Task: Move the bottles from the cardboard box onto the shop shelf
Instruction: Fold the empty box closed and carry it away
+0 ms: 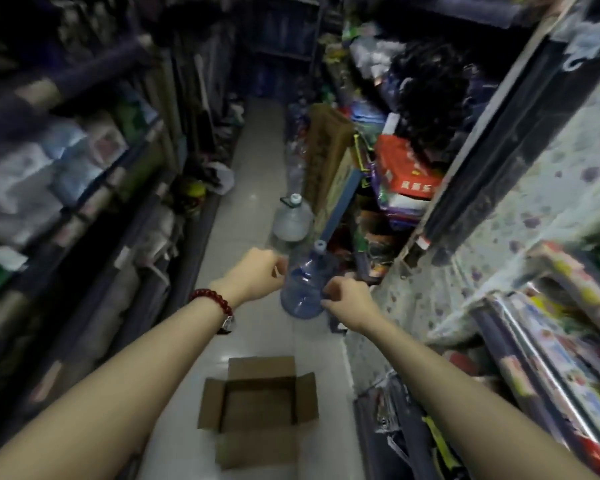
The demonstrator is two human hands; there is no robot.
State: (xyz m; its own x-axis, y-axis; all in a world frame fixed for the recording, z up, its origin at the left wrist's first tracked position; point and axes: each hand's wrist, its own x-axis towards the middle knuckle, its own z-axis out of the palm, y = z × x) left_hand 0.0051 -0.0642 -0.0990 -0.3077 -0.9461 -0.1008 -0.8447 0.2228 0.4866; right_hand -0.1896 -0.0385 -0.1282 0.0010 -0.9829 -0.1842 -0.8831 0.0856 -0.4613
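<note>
Both hands were stretched out over the aisle floor, around a large blue water bottle (pixel 303 289) that was tilted with its neck pointing away. The left hand (pixel 257 271) had its fingers curled near the bottle's shoulder, and the right hand (pixel 343 294) was curled against its lower side; the blur made it impossible to tell whether either truly gripped the bottle or only hovered beside it. The cardboard box (pixel 257 407) sat open on the floor below the arms, and no bottles could be seen inside it. A second, clear bottle (pixel 293 220) stood upright further down the aisle, beside the right-hand shop shelf (pixel 430 285). To do this step well, the person would probably want one hand under the base and one near the neck, since a bottle this bulky could swing, and should pick a free spot on the crowded shelf before lifting.
</note>
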